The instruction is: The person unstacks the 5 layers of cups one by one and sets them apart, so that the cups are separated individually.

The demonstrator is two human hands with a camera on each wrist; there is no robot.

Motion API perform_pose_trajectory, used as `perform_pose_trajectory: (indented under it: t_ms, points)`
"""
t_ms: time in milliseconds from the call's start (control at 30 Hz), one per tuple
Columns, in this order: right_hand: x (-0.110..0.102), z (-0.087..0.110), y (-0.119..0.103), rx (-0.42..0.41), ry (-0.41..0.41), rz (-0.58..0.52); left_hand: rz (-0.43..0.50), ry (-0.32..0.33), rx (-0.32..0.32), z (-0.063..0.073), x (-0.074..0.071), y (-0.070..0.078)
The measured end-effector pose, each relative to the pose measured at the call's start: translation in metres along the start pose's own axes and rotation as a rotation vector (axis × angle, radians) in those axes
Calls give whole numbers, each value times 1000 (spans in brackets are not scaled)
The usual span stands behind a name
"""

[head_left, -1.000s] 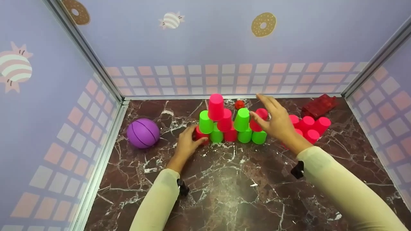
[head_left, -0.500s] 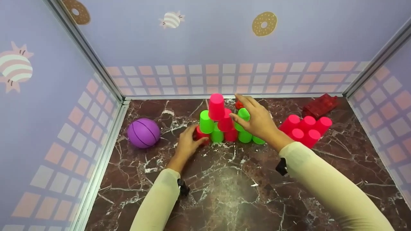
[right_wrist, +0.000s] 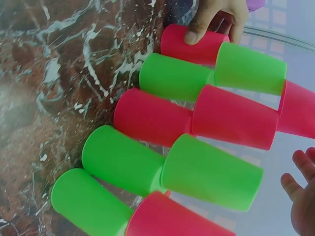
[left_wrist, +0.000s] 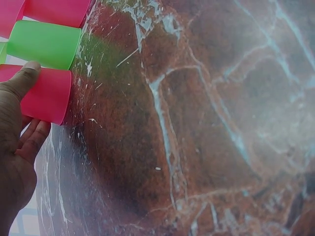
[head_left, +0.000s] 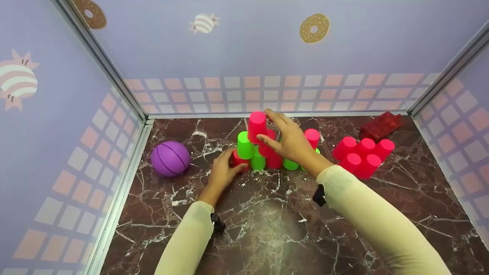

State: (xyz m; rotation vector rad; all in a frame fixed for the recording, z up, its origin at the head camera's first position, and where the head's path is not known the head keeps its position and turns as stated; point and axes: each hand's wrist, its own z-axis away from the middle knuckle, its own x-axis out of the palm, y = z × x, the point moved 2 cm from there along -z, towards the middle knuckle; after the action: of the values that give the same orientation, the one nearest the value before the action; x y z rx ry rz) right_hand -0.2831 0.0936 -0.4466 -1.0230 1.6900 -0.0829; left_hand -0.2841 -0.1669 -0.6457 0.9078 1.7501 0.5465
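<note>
Upside-down plastic cups, pink and green, stand as a tiered wall. At the bottom row's left end, my left hand [head_left: 221, 172] grips a pink cup [left_wrist: 49, 98], thumb in front and fingers behind. A lone pink cup [head_left: 257, 126] tops the wall, resting over a green cup [head_left: 245, 145] and a pink one [right_wrist: 235, 117]. My right hand [head_left: 292, 141] is beside that top cup, fingers and thumb spread; the right wrist view shows a gap between them. From the head, this hand hides a second-row green cup [right_wrist: 211, 172]. Another pink cup [head_left: 312, 138] ends that row.
Several pink cups [head_left: 365, 145] stand grouped to the right, with a dark red block-like object [head_left: 381, 126] behind them. A purple ball [head_left: 170, 158] sits at left. Patterned panels [head_left: 244, 57] enclose the marbled tabletop [head_left: 259, 229] at the back and sides.
My right hand has moved left along the wall, from the second row's right-end pink cup to beside the top cup. My left hand has stayed on its cup.
</note>
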Motion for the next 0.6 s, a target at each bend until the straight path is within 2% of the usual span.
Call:
perform_pose_trajectory:
  t_ms: [100,300,400,533,600]
  points:
    - [4,-3,-3,11,-10,-1,-14,6,15,-1,2,-4]
    - [10,-8,-6,23,-29,-27,6,-25,-29,3,-17,38]
    - [11,-9,-8,48,-44,-30,11,-26,-5,3,-16,28]
    - [11,-10,-8,75,-44,-26,4,-5,26,0,-2,-2]
    - [11,-11,-8,79,-38,-29,-6,-4,12,1,-2,2]
